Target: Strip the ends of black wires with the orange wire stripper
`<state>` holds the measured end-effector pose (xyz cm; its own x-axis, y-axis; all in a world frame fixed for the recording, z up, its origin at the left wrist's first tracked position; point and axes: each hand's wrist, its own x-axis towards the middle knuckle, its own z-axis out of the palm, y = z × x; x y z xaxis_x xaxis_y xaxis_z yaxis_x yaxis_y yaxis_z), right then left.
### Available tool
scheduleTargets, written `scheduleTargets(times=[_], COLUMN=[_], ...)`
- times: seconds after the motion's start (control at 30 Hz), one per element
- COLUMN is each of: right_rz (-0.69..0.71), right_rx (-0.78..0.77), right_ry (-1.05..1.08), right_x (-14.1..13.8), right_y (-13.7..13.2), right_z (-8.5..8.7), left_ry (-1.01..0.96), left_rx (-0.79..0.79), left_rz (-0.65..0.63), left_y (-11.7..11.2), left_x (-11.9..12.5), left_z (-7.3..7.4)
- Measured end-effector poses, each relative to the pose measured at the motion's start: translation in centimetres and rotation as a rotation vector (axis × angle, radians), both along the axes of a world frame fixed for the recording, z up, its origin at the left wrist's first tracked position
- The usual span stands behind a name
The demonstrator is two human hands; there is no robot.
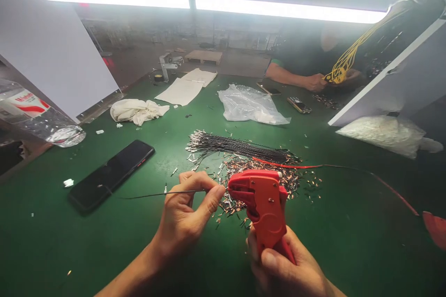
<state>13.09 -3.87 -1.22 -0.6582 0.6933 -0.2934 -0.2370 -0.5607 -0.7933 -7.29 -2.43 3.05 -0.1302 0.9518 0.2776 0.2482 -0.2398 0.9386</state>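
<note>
Between thumb and fingers, my left hand [191,211] pinches a thin black wire [149,194] close to one end. The wire's other end trails left over the phone. My right hand [287,267] is wrapped around the handles of a red wire stripper [266,204], whose jaws point left at my left fingertips. Whether the wire tip is inside the jaws is hidden by my fingers. Just behind the stripper lies a bundle of black wires [240,145] with metal terminals at the left. Short copper and black wire scraps [232,204] are heaped beneath and around the tool.
A black phone [113,174] lies at left near a clear bottle [38,113]. Farther back are a white cloth [135,110], white paper [188,86] and a plastic bag [247,104]. A co-worker's hands [317,82] hold yellow wires [351,51] at the back right, beside a white panel [393,69].
</note>
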Motion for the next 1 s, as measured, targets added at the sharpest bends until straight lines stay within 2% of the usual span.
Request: scheduleTargets(times=[0.2,0.5,0.67,1.0], right_rz=[-0.009,-0.111,-0.074,0.099], right_rx=[-0.058,-0.129,-0.113,-0.039], right_ry=[0.021,-0.017,0.002,0.15], right_x=[-0.17,-0.14,-0.01,-0.13], right_y=[-0.07,-0.45,-0.24,0.24], right_z=[-0.03,-0.19,-0.27,-0.73], left_ry=[0.023,0.075,0.076,0.018], left_rx=[-0.02,-0.013,-0.012,-0.013], left_rz=[0.02,0.037,0.043,0.0], left_y=[0.17,0.27,0.32,0.05], left_x=[0.0,0.03,0.05,-0.05], left_z=[-0.13,-0.2,-0.11,-0.12])
